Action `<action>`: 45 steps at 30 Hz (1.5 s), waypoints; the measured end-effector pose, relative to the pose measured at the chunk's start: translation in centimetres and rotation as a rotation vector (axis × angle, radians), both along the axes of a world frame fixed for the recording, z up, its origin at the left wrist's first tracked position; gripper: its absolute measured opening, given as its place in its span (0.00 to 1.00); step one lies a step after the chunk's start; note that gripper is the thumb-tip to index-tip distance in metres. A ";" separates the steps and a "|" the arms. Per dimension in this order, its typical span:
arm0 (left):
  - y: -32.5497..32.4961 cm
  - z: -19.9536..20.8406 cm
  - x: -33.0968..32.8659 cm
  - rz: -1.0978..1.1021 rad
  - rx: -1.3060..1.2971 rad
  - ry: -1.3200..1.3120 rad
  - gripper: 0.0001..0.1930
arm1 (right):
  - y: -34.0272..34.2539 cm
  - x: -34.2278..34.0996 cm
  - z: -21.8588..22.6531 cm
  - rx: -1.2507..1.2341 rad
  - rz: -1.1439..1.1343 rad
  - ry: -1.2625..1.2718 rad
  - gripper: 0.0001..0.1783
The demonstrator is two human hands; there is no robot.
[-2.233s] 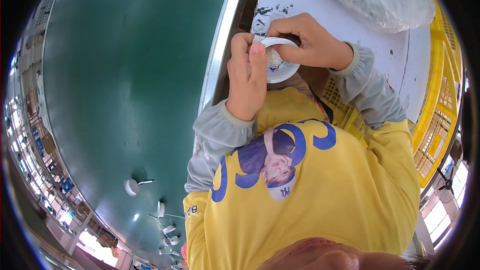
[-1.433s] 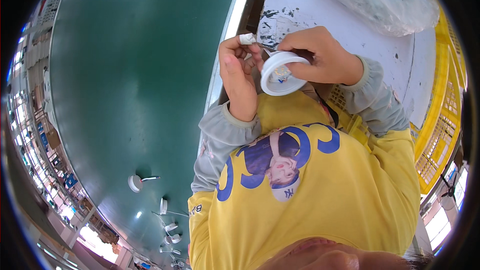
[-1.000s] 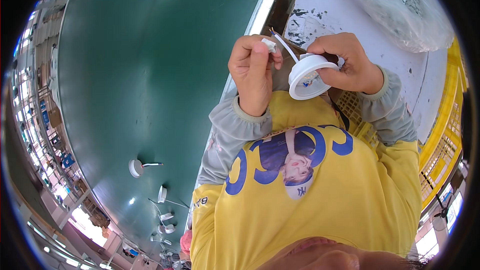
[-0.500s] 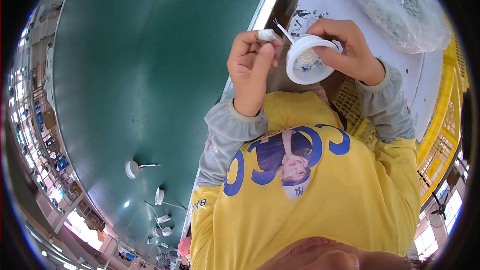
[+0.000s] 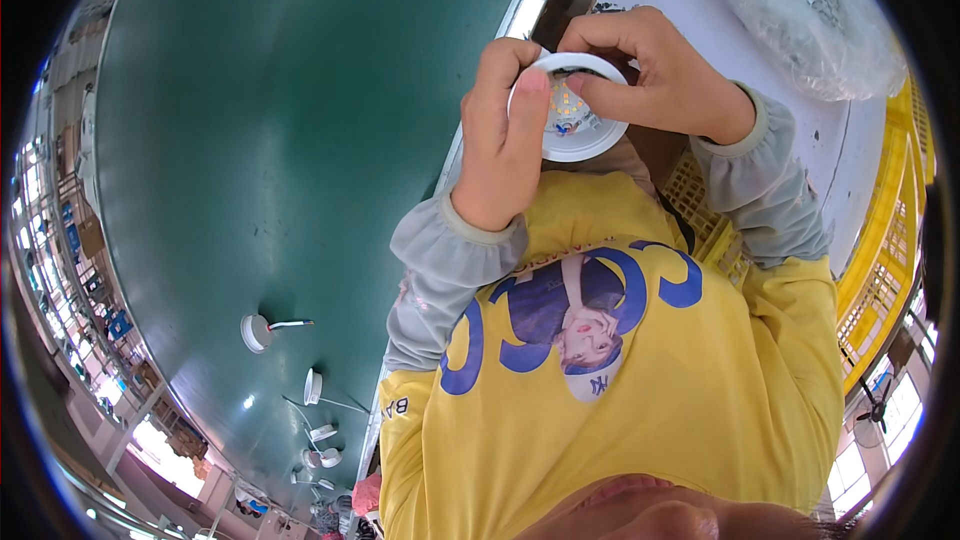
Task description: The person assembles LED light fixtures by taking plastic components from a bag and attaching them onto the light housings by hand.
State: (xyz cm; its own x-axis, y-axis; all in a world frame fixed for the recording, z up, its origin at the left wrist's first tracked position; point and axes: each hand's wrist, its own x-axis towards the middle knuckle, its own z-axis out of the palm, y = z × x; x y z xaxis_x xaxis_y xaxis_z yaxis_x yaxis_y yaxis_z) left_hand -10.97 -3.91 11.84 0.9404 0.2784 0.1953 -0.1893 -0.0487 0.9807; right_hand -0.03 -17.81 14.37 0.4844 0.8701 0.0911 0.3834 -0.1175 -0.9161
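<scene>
Between my hands is a round white LED downlight housing (image 5: 575, 148), its open face turned up toward me. Small yellow LEDs and a bit of blue and red wiring show inside it. My left hand (image 5: 503, 130) grips the rim on the left, thumb over the edge and fingers behind. My right hand (image 5: 668, 80) holds the far right side, with its thumb reaching inside the rim and its index finger curled over the top. What the fingertips press inside is partly hidden. The white cable at the back is out of sight behind the hands.
A green work surface (image 5: 300, 120) with a metal edge runs along my left. On it lie a white lamp with a cable (image 5: 257, 333) and several more lamps nearer me. At right, a clear plastic bag of small parts (image 5: 810, 20) lies on a white surface beside yellow crates (image 5: 890, 230).
My left hand, which was apart from the lamp with a small white piece at its fingertips, now grips the rim. My right hand has brought the lamp left and slightly up.
</scene>
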 end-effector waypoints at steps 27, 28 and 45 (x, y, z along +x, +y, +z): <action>-0.1 -1.6 -0.7 -0.011 -0.154 0.008 0.16 | 0.1 -0.8 -0.1 -0.018 0.119 0.102 0.11; -0.3 -1.6 -0.8 -0.025 -0.189 0.000 0.16 | 0.0 -0.8 -0.1 -0.017 0.119 0.100 0.11; -0.3 -1.4 -1.2 -0.069 -0.224 -0.025 0.16 | -0.3 -0.9 -0.2 0.032 0.151 0.007 0.14</action>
State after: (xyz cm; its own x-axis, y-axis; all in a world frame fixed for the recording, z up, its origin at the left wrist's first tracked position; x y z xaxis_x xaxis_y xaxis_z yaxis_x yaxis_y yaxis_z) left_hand -12.17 -4.20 10.42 0.9544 0.2527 0.1592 -0.2087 0.1831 0.9607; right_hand -0.94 -18.06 14.14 0.3486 0.9299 0.1171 0.3879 -0.0295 -0.9212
